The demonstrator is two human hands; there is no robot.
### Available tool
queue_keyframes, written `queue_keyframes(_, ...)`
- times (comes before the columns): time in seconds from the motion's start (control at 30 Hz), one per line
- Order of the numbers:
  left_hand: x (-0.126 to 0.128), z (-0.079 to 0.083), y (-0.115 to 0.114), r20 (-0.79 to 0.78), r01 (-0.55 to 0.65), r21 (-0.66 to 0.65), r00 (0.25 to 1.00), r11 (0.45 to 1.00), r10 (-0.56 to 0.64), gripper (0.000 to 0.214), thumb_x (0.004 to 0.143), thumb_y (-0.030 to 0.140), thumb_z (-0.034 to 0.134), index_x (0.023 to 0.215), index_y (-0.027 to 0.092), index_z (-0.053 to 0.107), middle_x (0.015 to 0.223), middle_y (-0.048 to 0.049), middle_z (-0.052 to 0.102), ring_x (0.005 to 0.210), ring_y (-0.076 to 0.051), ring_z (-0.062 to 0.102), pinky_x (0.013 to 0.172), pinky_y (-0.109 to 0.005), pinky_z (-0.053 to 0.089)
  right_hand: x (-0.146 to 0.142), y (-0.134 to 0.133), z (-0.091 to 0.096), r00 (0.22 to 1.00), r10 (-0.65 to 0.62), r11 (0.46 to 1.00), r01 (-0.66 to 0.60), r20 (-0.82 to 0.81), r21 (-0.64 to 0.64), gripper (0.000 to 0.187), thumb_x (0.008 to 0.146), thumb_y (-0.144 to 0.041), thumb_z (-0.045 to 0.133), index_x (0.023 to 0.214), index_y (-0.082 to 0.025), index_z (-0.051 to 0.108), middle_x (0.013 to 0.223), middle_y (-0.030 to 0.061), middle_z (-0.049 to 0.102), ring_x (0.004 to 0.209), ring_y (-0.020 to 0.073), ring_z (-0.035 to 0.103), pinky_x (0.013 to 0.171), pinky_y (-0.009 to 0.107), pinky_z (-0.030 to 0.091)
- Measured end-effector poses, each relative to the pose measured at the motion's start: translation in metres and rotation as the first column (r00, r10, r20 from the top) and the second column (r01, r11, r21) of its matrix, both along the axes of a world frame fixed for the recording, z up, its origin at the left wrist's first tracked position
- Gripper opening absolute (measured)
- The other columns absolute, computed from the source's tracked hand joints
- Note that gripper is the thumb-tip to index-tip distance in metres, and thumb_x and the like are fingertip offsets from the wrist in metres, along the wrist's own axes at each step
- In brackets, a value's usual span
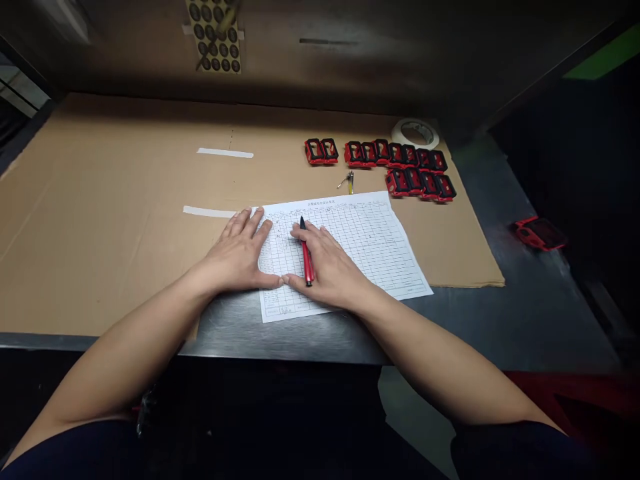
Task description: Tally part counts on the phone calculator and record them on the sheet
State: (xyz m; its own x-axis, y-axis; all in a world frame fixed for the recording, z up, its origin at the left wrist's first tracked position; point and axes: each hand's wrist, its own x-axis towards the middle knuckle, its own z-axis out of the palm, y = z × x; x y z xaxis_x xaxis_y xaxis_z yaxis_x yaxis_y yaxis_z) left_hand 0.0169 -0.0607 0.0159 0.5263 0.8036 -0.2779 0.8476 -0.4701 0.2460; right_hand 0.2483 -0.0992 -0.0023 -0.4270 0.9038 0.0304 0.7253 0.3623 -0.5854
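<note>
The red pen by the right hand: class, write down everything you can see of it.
A slim red pen with a glossy barrel that looks like plastic, black at both ends. It lies over a white printed grid form, its narrower black end pointing away from the person. It touches the inner side of the right hand; whether the hand grips it, I cannot tell.

and here's the steel surface (500, 320), a big cardboard sheet (125, 227) spread across it, two white tape strips (225, 153) stuck on top! up at the back, red-and-black plastic frames (395, 163) in neat rows, a roll of masking tape (415, 133) right behind them, small nippers (347, 181) just below, a printed grid form (360, 240) lapping onto the steel, and one loose red frame (540, 233) off on bare metal!
</note>
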Motion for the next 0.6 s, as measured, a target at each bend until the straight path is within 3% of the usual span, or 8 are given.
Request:
queue_keyframes(0.13, -0.002, 0.005, 0.001, -0.033, 0.009, -0.03, 0.999, 0.999, -0.01, 0.133, 0.072, 0.082, 0.072, 0.169, 0.003, 0.026, 0.178, -0.0244, 0.004, 0.166, -0.043, -0.001, 0.135, -0.057, 0.007, -0.008, 0.001, 0.001, 0.999, 0.007, 1.0, -0.007, 0.039, -0.003, 0.096, 0.077, -0.051, 0.084, 0.155, -0.014, 0.043, 0.164, 0.0215, 0.049, 0.162, 0.0438, 0.027, 0.133, 0.068, 0.018)
queue_keyframes(0.2, -0.004, 0.018, -0.009, -0.066, -0.036, -0.014, 0.997, 0.999, 0.035, 0.127, 0.074, 0.075, 0.075, 0.167, 0.002, 0.03, 0.177, -0.0255, 0.013, 0.166, -0.044, 0.007, 0.135, -0.057, 0.014, -0.013, 0.001, 0.002, 0.998, 0.012, 1.0, -0.011, 0.069, -0.005, 0.1, 0.075, -0.052, 0.086, 0.156, -0.013, 0.042, 0.165, 0.0208, 0.047, 0.162, 0.0473, 0.025, 0.132, 0.071, 0.014)
queue_keyframes(0.3, -0.014, 0.041, -0.057, 0.042, -0.206, 0.097, 0.978, 0.974, 0.203, 0.096, 0.085, 0.059, 0.072, 0.159, 0.004, 0.045, 0.168, -0.0254, 0.041, 0.161, -0.045, 0.029, 0.13, -0.059, 0.028, -0.019, 0.002, 0.0, 0.994, 0.013, 1.0, -0.014, 0.111, 0.01, 0.099, 0.075, -0.059, 0.085, 0.153, -0.012, 0.045, 0.162, 0.0209, 0.051, 0.16, 0.0523, 0.023, 0.13, 0.076, 0.011)
queue_keyframes(0.37, -0.026, 0.043, -0.112, 0.314, -0.356, 0.055, 0.893, 0.933, 0.322, 0.069, 0.095, 0.056, 0.061, 0.149, 0.014, 0.056, 0.157, -0.019, 0.056, 0.148, -0.037, 0.051, 0.123, -0.054, 0.04, -0.021, 0.001, -0.001, 0.991, 0.005, 0.999, -0.01, 0.135, 0.032, 0.099, 0.074, -0.066, 0.084, 0.149, -0.011, 0.049, 0.156, 0.0227, 0.056, 0.159, 0.0536, 0.025, 0.129, 0.076, 0.013)
queue_keyframes(0.43, -0.04, 0.023, -0.181, 0.485, -0.461, -0.278, 0.691, 0.843, 0.537, 0.041, 0.1, 0.057, 0.054, 0.12, 0.023, 0.068, 0.124, -0.0098, 0.075, 0.113, -0.027, 0.072, 0.103, -0.044, 0.056, -0.023, 0.0, -0.001, 0.985, -0.005, 0.999, -0.003, 0.175, 0.045, 0.1, 0.075, -0.069, 0.082, 0.149, -0.01, 0.05, 0.152, 0.0235, 0.058, 0.158, 0.0535, 0.027, 0.128, 0.076, 0.016)
queue_keyframes(0.5, -0.054, -0.019, -0.254, 0.438, -0.479, -0.595, 0.48, 0.645, 0.76, 0.043, 0.097, 0.06, 0.054, 0.112, 0.022, 0.067, 0.106, -0.0075, 0.077, 0.096, -0.024, 0.074, 0.088, -0.036, 0.059, -0.027, 0.0, 0.002, 0.972, -0.013, 0.999, 0.003, 0.233, 0.042, 0.103, 0.079, -0.069, 0.078, 0.157, -0.012, 0.042, 0.158, 0.0217, 0.054, 0.158, 0.0538, 0.026, 0.126, 0.077, 0.019)
queue_keyframes(0.53, -0.061, -0.044, -0.289, 0.339, -0.58, -0.632, 0.391, 0.515, 0.856, 0.045, 0.096, 0.061, 0.052, 0.111, 0.022, 0.066, 0.101, -0.0068, 0.077, 0.089, -0.024, 0.074, 0.082, -0.034, 0.058, -0.029, 0.002, 0.006, 0.964, -0.013, 0.999, 0.004, 0.264, 0.036, 0.106, 0.08, -0.069, 0.077, 0.161, -0.013, 0.037, 0.163, 0.0203, 0.049, 0.158, 0.0541, 0.027, 0.125, 0.077, 0.022)
queue_keyframes(0.6, -0.07, -0.091, -0.351, 0.056, -0.856, -0.432, 0.289, 0.284, 0.956, 0.033, 0.095, 0.052, 0.05, 0.098, 0.024, 0.067, 0.091, -0.0029, 0.075, 0.087, -0.022, 0.074, 0.082, -0.03, 0.055, -0.034, 0.007, 0.015, 0.947, 0.002, 1.0, -0.012, 0.322, 0.029, 0.112, 0.08, -0.07, 0.076, 0.167, -0.017, 0.029, 0.17, 0.0181, 0.041, 0.152, 0.055, 0.036, 0.121, 0.074, 0.033)
